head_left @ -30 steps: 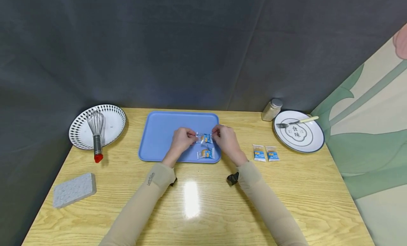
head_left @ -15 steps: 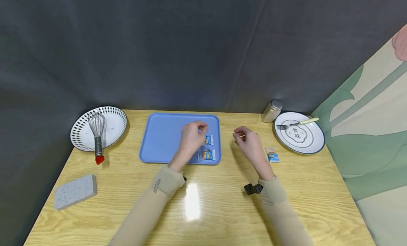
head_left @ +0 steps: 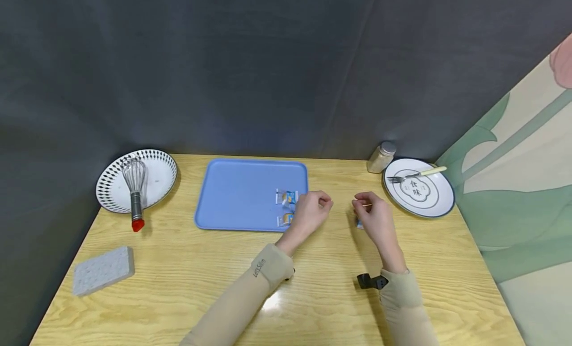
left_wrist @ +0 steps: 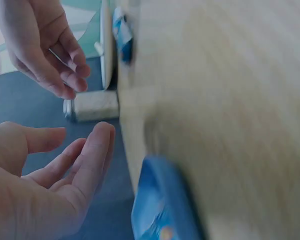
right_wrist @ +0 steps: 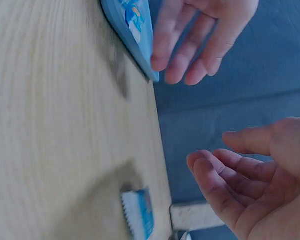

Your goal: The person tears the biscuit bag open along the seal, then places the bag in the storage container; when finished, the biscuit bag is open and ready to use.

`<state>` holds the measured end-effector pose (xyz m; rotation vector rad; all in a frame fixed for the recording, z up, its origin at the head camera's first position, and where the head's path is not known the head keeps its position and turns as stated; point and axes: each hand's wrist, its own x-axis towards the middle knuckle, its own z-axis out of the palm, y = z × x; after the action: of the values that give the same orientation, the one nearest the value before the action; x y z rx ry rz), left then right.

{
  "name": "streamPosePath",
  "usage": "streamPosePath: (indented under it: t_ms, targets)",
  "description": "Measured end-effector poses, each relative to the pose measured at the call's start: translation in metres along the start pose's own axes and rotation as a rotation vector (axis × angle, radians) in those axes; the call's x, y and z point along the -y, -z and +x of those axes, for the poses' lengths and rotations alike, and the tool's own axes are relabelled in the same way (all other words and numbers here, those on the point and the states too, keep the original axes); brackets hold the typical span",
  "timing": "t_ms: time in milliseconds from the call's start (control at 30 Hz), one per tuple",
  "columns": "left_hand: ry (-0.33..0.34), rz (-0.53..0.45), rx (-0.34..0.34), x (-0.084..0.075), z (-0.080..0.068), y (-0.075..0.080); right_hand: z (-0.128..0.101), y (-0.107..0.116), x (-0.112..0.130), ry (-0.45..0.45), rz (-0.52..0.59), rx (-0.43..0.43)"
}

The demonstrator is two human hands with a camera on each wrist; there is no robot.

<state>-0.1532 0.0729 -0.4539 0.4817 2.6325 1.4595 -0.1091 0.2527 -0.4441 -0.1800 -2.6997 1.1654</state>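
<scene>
My left hand (head_left: 322,204) hovers over the right front corner of the blue tray (head_left: 241,194), fingers loosely curled and empty. Two small blue-and-orange packets lie on the tray: one (head_left: 287,196) in full view, the other (head_left: 284,219) half hidden by that hand. My right hand (head_left: 360,206) hangs over the table right of the tray, fingers relaxed and empty. It covers the packets lying there; only a blue corner (head_left: 359,223) shows. In the right wrist view a packet (right_wrist: 138,212) lies on the wood below my relaxed fingers (right_wrist: 225,175).
A patterned plate (head_left: 156,174) with a whisk (head_left: 135,187) stands at the back left. A grey sponge (head_left: 104,269) lies front left. At the back right are a shaker jar (head_left: 381,157) and a white plate (head_left: 429,197) with a fork (head_left: 415,174).
Both hands let go of the packet they held over the tray and moved right. The packet now lies on the tray; the right hand now covers the table packets.
</scene>
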Motion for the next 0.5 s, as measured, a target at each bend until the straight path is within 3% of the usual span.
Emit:
streamPosePath:
  t_ms: [367, 500]
  targets:
    - [0.082, -0.138, 0.125, -0.007, -0.006, -0.045, -0.011, 0.013, -0.025, -0.039, -0.081, -0.064]
    - [0.066, -0.133, 0.152, -0.013, -0.007, -0.060, -0.016, 0.018, -0.037, -0.051, -0.122, -0.065]
